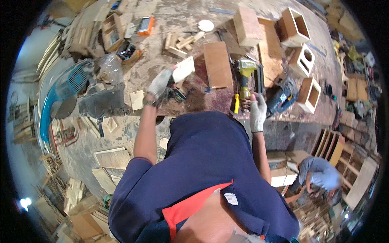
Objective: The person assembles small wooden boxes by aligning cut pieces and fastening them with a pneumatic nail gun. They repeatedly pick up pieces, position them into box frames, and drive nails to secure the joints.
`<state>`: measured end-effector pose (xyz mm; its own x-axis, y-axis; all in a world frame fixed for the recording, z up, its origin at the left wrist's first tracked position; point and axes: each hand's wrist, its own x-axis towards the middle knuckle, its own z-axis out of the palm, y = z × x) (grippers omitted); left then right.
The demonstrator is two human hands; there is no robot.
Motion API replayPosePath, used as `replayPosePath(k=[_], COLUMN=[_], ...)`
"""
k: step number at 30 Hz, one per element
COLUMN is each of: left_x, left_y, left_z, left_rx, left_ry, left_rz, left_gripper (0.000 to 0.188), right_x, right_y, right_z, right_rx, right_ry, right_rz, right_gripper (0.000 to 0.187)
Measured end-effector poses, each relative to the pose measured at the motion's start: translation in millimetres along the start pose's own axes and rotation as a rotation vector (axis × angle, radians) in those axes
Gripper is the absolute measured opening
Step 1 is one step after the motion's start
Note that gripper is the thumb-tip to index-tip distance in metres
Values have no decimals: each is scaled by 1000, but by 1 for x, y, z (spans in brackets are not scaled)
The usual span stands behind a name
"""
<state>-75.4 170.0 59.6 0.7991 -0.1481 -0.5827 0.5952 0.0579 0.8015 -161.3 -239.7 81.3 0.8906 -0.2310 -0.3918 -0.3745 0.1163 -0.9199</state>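
My left hand, in a white work glove with bare fingertips, grips a small pale wooden panel by its left edge above the workbench. My right hand, gloved the same way, has its fingers curled round the near end of a yellow-green nail gun. A yellow-handled tool lies just left of that hand, and a blue jigsaw-like power tool to its right. Beyond the panel, a brown wooden board rests on the bench. Dark small items below my left hand are hard to make out.
Wooden boxes stand along the bench's right side. A blue mitre saw occupies the left, near an orange box. Wood offcuts lie at the back. Another person crouches at lower right.
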Motion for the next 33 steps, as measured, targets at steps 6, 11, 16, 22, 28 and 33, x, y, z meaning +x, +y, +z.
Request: replayPosePath(k=[6,11,16,22,28,33], left_x=[-32,-30,-27,-16,1,9], left_y=[-69,-74,-49,-34,-31,-32], left_z=[58,107,121,137,141,137], left_rx=[149,314,770,1212,1271,1281], left_ry=[-394,-232,207,166,147,142], left_rz=[269,19,477,704,805,830], left_gripper=[40,37,70,103,93,84], right_x=[-19,-2,32,56,61,63], right_y=[-1,1,19,48,46,44], right_z=[38,34,14,30,47,49], right_rx=[-273,-303,-706,-774,-606,-653], right_ry=[-573,-389,-187,-257,-99,-179], right_rz=[-45,-38,-586,-575,-479,-590], right_gripper=[50,22,23,25,24,32])
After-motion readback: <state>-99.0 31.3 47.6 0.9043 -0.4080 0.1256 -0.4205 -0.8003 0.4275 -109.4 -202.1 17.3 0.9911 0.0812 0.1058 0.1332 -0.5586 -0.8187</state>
